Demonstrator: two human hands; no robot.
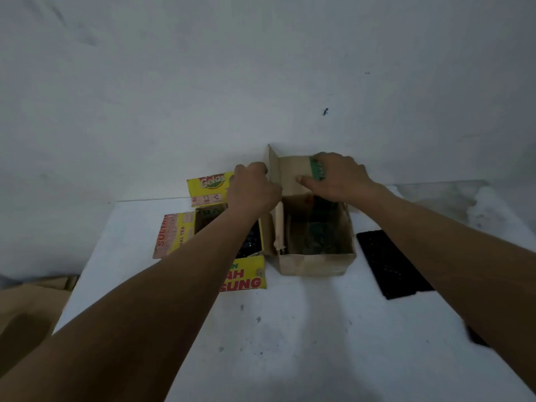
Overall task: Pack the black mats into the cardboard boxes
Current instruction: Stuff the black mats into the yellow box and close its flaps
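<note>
We have one wide-angle view, worn on the head, facing forward and down. The surface (290, 329) fills the lower half, close beneath us, the wall (261, 68) the upper half; left hand (253, 190) and right hand (338, 179) reach the cardboard box (316, 264) at centre.

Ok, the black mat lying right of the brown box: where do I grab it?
Take the black mat by its near short end, coming from the near side: it lies flat on the table, that edge is free, and the brown box stands beside its left edge.
</note>
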